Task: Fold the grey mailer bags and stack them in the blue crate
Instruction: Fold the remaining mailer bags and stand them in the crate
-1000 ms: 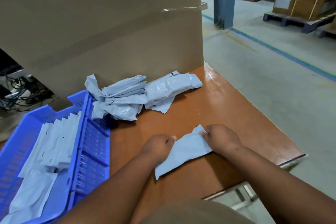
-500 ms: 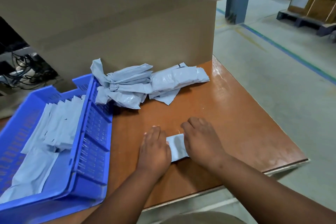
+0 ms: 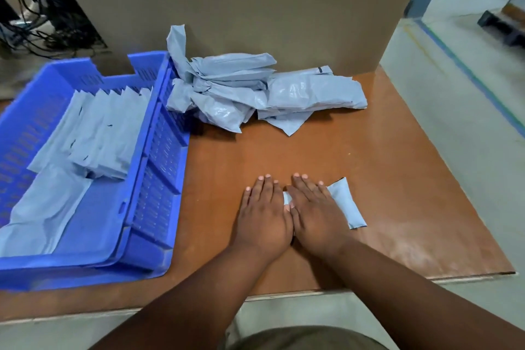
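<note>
Left hand (image 3: pixel 262 214) and right hand (image 3: pixel 315 212) flat, fingers straight, pressing a folded grey mailer bag (image 3: pixel 345 204). Smooth plastic, probably oblong, on glossy brown table (image 3: pixel 397 179).

A single wide-angle view comes from the person's head, looking forward and steeply down over the near edge of a brown table (image 3: pixel 369 167). It sits close above both forearms, which enter from the bottom of the frame and reach forward to the left hand (image 3: pixel 262 214) and right hand (image 3: pixel 314 212) near the middle. A blue crate (image 3: pixel 159 156) fills the left side, and a large cardboard box (image 3: pixel 241 8) closes off the top. The lens bends the edges, so the floor (image 3: pixel 468 128) curves away on the right. With only one view, there is no shared area with another.
</note>
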The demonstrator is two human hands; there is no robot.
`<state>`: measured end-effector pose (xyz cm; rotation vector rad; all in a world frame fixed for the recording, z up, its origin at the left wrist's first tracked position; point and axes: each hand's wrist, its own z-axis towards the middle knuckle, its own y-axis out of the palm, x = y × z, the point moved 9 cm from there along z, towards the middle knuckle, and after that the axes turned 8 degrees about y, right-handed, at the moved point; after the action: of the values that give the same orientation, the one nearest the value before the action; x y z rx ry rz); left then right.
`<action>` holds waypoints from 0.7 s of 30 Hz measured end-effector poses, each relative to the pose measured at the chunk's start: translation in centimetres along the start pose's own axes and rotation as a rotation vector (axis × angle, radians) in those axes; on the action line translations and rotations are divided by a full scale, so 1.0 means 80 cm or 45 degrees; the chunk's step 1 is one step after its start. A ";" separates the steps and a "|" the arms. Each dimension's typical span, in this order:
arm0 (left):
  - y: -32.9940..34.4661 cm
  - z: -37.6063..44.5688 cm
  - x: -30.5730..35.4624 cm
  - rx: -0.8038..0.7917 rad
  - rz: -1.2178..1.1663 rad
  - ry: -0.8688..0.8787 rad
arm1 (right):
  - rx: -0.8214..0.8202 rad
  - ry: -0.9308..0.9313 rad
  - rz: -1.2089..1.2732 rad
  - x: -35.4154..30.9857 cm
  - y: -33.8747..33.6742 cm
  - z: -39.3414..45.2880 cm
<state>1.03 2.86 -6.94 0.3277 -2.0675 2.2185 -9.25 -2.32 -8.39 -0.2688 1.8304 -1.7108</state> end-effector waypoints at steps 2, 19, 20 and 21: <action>0.003 0.000 -0.002 0.004 -0.001 -0.011 | -0.003 -0.002 0.006 0.000 0.001 0.000; -0.033 0.018 0.023 -0.098 0.174 0.046 | 0.037 -0.040 -0.082 0.016 -0.052 -0.005; -0.035 0.024 0.038 -0.078 0.167 0.089 | 0.059 -0.034 -0.125 0.025 -0.059 -0.004; -0.034 0.030 0.055 -0.072 0.158 0.140 | 0.046 -0.007 -0.157 0.035 -0.063 -0.002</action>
<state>-2.41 0.34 -3.18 0.0729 -2.1409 2.1851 -12.86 -4.38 -4.44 -0.3779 1.8095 -1.8227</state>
